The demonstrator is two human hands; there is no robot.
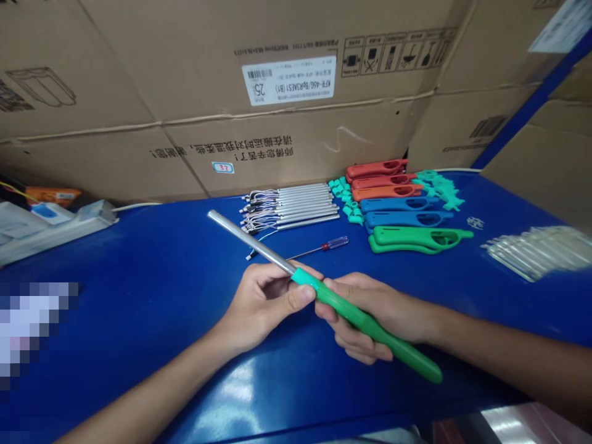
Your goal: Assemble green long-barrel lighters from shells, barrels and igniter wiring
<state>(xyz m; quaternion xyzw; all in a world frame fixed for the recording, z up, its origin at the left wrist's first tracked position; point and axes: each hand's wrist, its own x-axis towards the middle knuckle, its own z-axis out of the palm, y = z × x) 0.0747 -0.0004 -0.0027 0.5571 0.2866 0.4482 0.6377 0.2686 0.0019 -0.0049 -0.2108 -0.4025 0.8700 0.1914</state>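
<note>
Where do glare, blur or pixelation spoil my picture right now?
Head view: pale glare on the blue table below the left hand; head view: the clear strips at far right look smeared; head view: a pixelated patch covers part of the left side; head view: the green handle and teal collar look fairly sharp.
</note>
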